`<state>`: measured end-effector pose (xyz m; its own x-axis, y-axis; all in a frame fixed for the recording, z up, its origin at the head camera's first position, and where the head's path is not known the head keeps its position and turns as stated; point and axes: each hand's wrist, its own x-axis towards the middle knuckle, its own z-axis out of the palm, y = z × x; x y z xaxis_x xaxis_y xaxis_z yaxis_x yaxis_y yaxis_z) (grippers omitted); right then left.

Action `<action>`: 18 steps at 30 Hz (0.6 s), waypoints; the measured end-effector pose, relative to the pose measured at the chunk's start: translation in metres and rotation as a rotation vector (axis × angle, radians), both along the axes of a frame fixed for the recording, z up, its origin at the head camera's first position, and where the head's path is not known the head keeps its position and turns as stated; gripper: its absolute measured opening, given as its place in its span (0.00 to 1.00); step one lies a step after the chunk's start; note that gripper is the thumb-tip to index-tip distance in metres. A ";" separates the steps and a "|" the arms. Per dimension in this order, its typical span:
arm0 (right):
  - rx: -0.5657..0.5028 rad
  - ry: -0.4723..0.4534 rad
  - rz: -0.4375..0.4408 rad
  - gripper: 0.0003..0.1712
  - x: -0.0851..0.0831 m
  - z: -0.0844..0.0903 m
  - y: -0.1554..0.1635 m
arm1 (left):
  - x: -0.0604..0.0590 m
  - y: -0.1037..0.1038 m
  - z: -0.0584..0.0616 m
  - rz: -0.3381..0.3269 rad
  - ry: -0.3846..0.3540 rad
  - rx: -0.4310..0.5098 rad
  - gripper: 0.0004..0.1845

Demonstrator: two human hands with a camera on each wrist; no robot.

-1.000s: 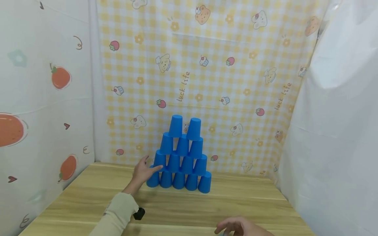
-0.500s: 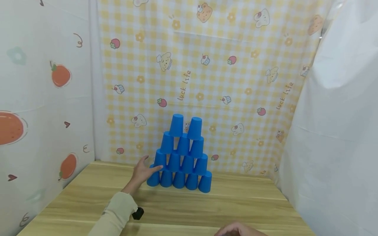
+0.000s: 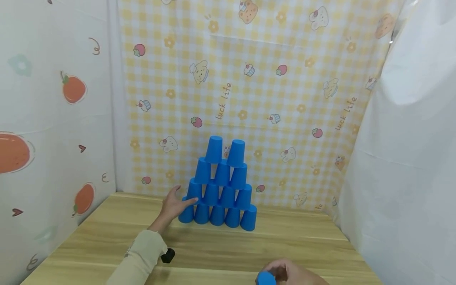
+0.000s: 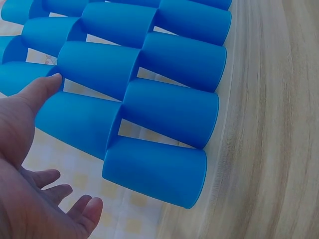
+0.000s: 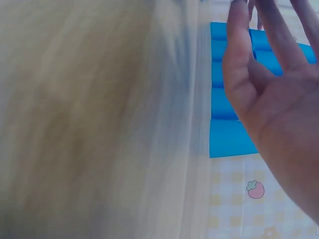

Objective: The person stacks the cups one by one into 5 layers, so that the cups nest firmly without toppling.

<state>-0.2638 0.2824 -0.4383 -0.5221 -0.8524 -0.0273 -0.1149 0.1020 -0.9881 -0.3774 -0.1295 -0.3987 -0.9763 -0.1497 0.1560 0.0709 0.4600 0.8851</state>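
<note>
A pyramid of upside-down blue plastic cups [image 3: 211, 192] stands on the wooden table in four rows, with two cups on top. My left hand [image 3: 174, 204] is spread at its left side. The thumb [image 4: 42, 89] lies in front of the cups, and the other fingers are extended behind the left edge; contact is unclear. At the bottom edge of the head view, my right hand [image 3: 285, 272] grips another blue cup [image 3: 266, 278], partly cut off. In the right wrist view, that hand's fingertips run out of frame at the top, so its cup can hardly be seen.
A small black object [image 3: 168, 255] sits by the left sleeve. Behind the pyramid hangs a yellow checked curtain [image 3: 249, 99]. White sheets close off the left and right sides. The wooden tabletop [image 3: 213, 247] extends in front of the pyramid.
A blue cup has come into view in my right hand, which had dipped lower and now rises slightly. My left hand and the pyramid stay put while the head view shifts slightly.
</note>
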 end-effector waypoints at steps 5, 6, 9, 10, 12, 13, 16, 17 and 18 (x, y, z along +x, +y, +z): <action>-0.081 0.047 -0.031 0.19 -0.008 0.004 -0.002 | 0.000 0.003 0.001 0.006 0.012 0.000 0.50; -0.098 0.043 -0.033 0.19 -0.009 0.004 -0.002 | 0.000 0.004 0.001 0.009 0.012 -0.001 0.50; -0.124 0.054 -0.065 0.20 -0.013 0.002 -0.004 | 0.002 0.007 0.001 0.016 0.007 -0.004 0.49; -0.110 0.052 -0.094 0.20 -0.013 0.001 -0.005 | 0.003 0.008 0.002 0.019 0.005 -0.007 0.49; -0.067 0.093 -0.176 0.20 -0.015 0.001 -0.008 | 0.004 0.011 0.003 0.023 0.002 -0.016 0.49; -0.045 0.120 -0.224 0.21 -0.016 0.001 -0.009 | 0.005 0.012 0.004 0.024 0.006 -0.017 0.49; 0.024 0.174 -0.368 0.23 -0.019 0.003 -0.013 | 0.007 0.014 0.007 0.030 0.027 -0.021 0.50; 0.050 0.190 -0.417 0.25 -0.020 0.004 -0.014 | 0.008 0.015 0.008 0.030 0.035 -0.019 0.51; 0.074 0.199 -0.461 0.26 -0.020 0.005 -0.016 | 0.008 0.016 0.008 0.029 0.041 -0.014 0.52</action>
<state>-0.2842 0.2666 -0.4328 -0.8449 -0.5317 0.0588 -0.2264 0.2558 -0.9398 -0.3690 -0.1136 -0.3902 -0.9644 -0.1754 0.1980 0.0932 0.4751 0.8750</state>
